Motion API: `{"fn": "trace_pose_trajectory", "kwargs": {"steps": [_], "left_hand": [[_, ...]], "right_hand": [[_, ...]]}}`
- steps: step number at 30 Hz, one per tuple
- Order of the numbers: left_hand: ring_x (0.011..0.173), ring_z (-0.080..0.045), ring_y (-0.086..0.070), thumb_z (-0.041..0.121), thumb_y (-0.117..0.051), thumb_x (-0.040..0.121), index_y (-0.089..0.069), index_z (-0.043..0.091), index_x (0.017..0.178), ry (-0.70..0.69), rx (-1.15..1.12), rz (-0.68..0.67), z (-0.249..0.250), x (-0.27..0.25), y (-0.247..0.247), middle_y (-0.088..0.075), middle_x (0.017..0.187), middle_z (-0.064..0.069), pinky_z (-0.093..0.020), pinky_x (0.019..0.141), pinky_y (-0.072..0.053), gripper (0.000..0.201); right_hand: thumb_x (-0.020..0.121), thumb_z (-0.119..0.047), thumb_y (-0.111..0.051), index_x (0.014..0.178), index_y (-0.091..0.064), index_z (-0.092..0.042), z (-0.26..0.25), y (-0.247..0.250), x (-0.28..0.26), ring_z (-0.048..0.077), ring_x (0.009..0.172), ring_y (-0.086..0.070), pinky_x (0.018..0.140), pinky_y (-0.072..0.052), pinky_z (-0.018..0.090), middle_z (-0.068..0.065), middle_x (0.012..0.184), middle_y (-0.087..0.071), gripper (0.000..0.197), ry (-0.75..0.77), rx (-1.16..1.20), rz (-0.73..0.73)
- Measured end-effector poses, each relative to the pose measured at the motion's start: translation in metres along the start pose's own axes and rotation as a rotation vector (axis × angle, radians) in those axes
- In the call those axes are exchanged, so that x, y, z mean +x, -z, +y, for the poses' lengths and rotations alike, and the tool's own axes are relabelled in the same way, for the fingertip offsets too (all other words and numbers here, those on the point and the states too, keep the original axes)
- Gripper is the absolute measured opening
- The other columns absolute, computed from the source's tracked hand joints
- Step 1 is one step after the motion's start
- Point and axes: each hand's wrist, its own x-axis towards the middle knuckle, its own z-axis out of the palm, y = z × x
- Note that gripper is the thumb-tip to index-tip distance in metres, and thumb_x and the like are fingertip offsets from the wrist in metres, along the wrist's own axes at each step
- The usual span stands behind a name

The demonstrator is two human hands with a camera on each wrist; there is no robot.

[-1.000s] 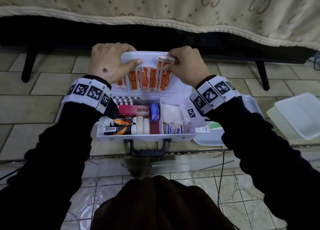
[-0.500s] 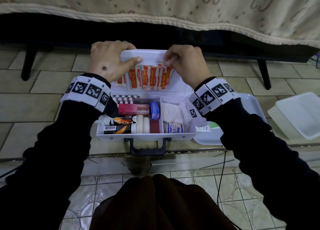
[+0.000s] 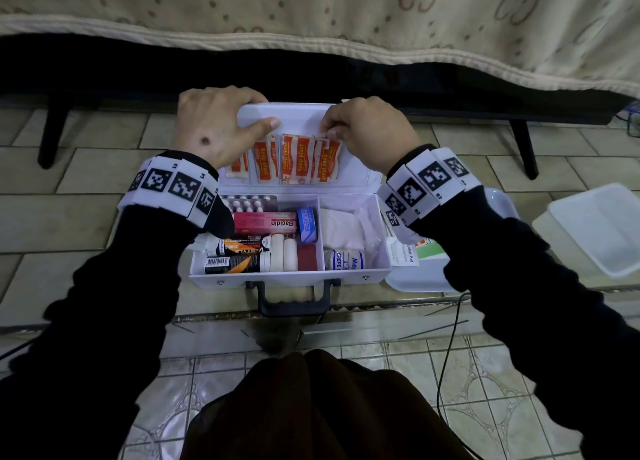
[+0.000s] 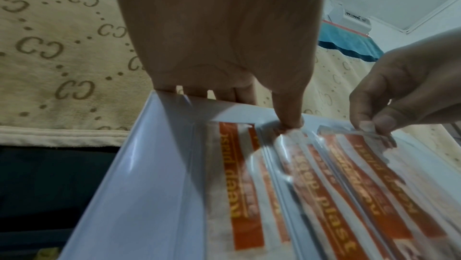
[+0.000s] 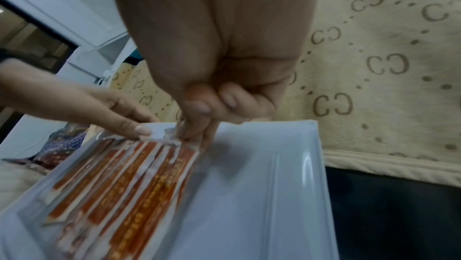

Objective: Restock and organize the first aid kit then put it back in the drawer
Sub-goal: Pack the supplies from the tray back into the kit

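- The right hand (image 3: 369, 132) pinches the top edge of the rightmost plaster strips (image 3: 323, 159) between thumb and forefinger; its other fingers are curled into the palm, as the right wrist view shows.
- The left hand (image 3: 211, 123) grips the upper left rim of the open lid (image 3: 356, 182), fingers hooked over the far edge and hidden behind it, while the thumb (image 3: 266, 125) lies flat on the lid's inner face, its tip at the top of the strips.
- The strips, orange and white and printed "Keep plast", stand in a row inside what looks like a clear sleeve on the lid; its edges are hard to make out through the glare.
- The first aid kit (image 3: 291, 276), a white case with a dark handle (image 3: 294, 302), lies open on the tiled floor (image 3: 86, 210) just before a bed.
- In its left compartment: a blister pack (image 3: 249, 203), a pink Bacidin box (image 3: 265, 222), a blue plaster roll (image 3: 307, 224), tubes and white rolls, partly covered by the left sleeve.
- In the right compartment: white gauze (image 3: 341, 229) and a crepe bandage (image 3: 344, 259), its label cut off by the wall.
- A white tray (image 3: 419, 281) with an alcohol pad packet (image 3: 408, 255) sits just right of the kit, mostly hidden under the right arm; a clear lidded container (image 3: 595, 227) lies farther right.
- A beige patterned blanket (image 3: 311, 19) hangs over the bed edge above.
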Motion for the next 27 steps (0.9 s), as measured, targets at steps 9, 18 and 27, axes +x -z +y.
{"fn": "trace_pose_trajectory", "kwargs": {"steps": [9, 18, 27], "left_hand": [[0.11, -0.029, -0.054, 0.053, -0.051, 0.088, -0.061, 0.025, 0.116, 0.007, 0.001, 0.005, 0.002, -0.001, 0.001, -0.065, 0.113, -0.005, -0.041, 0.1, -0.029, 0.041], [0.11, -0.029, -0.054, 0.053, -0.049, 0.088, -0.061, 0.024, 0.117, 0.013, 0.014, 0.001, 0.002, -0.002, 0.002, -0.065, 0.112, -0.006, -0.041, 0.101, -0.029, 0.042], [0.115, -0.03, -0.052, 0.05, -0.055, 0.087, -0.063, 0.022, 0.114, 0.032, -0.036, 0.049, 0.001, -0.002, -0.001, -0.065, 0.116, -0.006, -0.042, 0.101, -0.027, 0.04]], "right_hand": [[0.093, -0.02, -0.047, 0.101, -0.068, -0.023, -0.006, -0.017, -0.004, 0.025, 0.1, -0.06, 0.077, -0.049, 0.034, 0.002, 0.107, -0.066, 0.023, -0.043, -0.011, 0.199], [0.094, -0.017, -0.044, 0.114, -0.064, -0.022, 0.001, -0.008, -0.007, 0.02, 0.109, -0.057, 0.086, -0.047, 0.031, -0.001, 0.117, -0.063, 0.028, 0.022, -0.016, 0.07], [0.084, -0.01, -0.06, 0.099, -0.07, -0.016, 0.069, 0.033, -0.041, 0.019, 0.076, -0.056, 0.078, -0.047, 0.027, 0.006, 0.101, -0.07, 0.019, -0.285, 0.027, -0.027]]}}
